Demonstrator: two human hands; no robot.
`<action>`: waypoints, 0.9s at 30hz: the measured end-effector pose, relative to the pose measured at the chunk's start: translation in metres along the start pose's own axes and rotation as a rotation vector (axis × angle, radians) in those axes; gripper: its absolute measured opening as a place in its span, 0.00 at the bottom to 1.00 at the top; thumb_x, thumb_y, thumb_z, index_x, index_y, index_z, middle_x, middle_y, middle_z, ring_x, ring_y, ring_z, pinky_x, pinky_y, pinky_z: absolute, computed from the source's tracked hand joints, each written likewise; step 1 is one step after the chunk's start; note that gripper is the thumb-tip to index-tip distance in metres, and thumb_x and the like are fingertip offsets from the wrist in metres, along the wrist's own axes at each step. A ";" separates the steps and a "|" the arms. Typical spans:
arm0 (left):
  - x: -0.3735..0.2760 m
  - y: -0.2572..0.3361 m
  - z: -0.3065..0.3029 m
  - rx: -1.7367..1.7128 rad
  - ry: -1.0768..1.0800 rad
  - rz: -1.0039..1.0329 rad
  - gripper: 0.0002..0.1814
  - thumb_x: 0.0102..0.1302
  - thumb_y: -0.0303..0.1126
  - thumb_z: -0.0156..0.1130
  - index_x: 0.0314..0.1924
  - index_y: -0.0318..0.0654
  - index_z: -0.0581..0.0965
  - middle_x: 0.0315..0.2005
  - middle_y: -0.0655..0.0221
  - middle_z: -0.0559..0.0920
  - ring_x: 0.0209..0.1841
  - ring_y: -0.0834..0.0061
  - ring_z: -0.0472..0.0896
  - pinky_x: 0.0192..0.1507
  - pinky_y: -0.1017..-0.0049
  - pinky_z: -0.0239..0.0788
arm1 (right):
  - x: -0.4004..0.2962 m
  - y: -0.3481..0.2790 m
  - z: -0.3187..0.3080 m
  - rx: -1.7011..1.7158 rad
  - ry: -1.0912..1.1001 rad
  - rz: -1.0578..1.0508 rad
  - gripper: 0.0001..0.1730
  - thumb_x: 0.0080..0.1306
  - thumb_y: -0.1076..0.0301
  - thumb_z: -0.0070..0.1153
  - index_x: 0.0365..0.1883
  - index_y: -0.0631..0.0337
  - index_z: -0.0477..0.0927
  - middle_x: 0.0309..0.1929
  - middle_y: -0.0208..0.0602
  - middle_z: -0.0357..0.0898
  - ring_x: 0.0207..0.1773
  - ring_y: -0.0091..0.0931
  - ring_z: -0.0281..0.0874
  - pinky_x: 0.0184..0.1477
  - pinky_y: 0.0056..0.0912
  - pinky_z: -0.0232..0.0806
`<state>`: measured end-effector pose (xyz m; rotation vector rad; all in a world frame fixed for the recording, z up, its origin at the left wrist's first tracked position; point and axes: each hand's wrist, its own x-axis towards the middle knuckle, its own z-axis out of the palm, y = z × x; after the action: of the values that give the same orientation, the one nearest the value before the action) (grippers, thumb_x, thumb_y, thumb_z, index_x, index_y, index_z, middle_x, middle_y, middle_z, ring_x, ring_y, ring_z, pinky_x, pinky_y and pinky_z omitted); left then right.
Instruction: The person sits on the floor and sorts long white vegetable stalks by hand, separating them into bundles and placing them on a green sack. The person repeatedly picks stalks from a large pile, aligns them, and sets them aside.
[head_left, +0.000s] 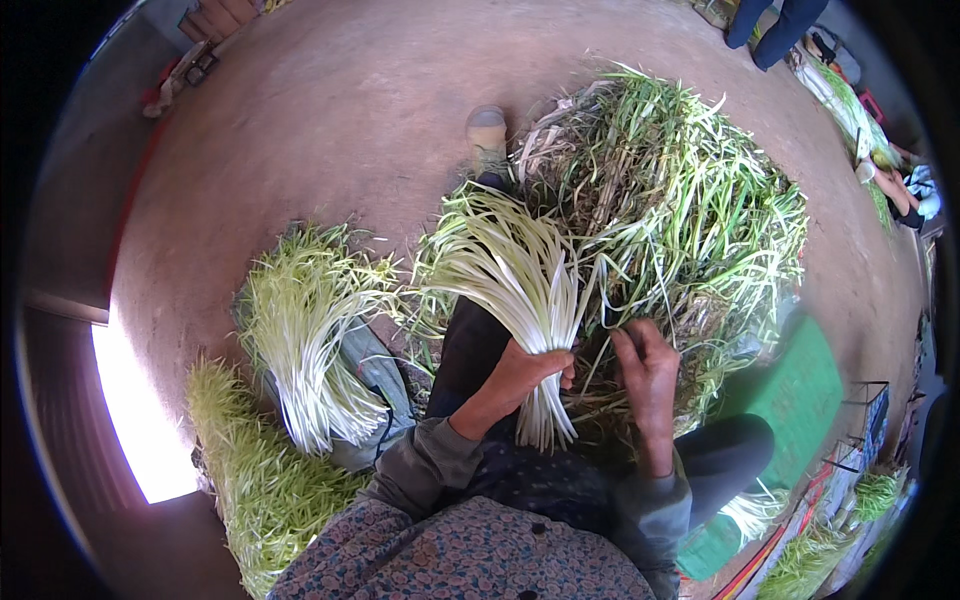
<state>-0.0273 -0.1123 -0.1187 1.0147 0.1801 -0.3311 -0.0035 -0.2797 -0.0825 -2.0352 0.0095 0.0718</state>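
My left hand (525, 379) is closed around a bunch of long white-stemmed greens (525, 285), which look like blanched chives or garlic shoots. Their pale leaf ends fan out away from me, and the cut-looking white ends hang below my fist over my lap. To the right of the bunch is my right hand (649, 360), with its fingers bent in and the thumb near them. A thin pale leaf (606, 300) reaches its fingertips; whether they pinch it cannot be told. Beyond that hand lies a large heap of loose green and dry leaves (660, 187).
On my left, another white-stemmed bunch (315, 360) rests on a grey-green bundle (379, 360), beside a pile of yellow-green leaves (270, 480). A green block-like object (795, 397) stands at right, near a wire-framed rack (862, 420). Other people's legs (776, 30) show at top right.
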 end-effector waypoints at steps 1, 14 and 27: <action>0.001 0.000 0.003 -0.004 0.004 0.003 0.13 0.57 0.21 0.56 0.44 0.31 0.71 0.25 0.67 0.76 0.25 0.76 0.77 0.26 0.77 0.70 | 0.005 -0.012 0.009 0.088 0.045 -0.102 0.06 0.59 0.73 0.56 0.27 0.66 0.73 0.19 0.39 0.74 0.20 0.20 0.70 0.24 0.24 0.64; -0.002 0.010 -0.004 -0.235 -0.064 -0.222 0.15 0.58 0.27 0.60 0.45 0.32 0.72 0.27 0.66 0.79 0.26 0.75 0.78 0.30 0.75 0.73 | -0.023 0.000 0.024 0.607 -0.267 0.125 0.05 0.64 0.73 0.49 0.31 0.65 0.72 0.21 0.29 0.74 0.18 0.14 0.68 0.18 0.16 0.62; 0.001 0.002 0.000 -0.157 -0.023 -0.171 0.17 0.59 0.29 0.58 0.48 0.32 0.72 0.34 0.66 0.79 0.37 0.73 0.79 0.41 0.74 0.71 | -0.038 0.000 0.014 0.309 -0.134 -0.163 0.18 0.52 0.75 0.62 0.42 0.63 0.72 0.27 0.37 0.74 0.26 0.24 0.73 0.30 0.26 0.66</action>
<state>-0.0252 -0.1117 -0.1172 0.8417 0.2686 -0.4763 -0.0425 -0.2680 -0.0863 -1.7124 -0.2167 0.0977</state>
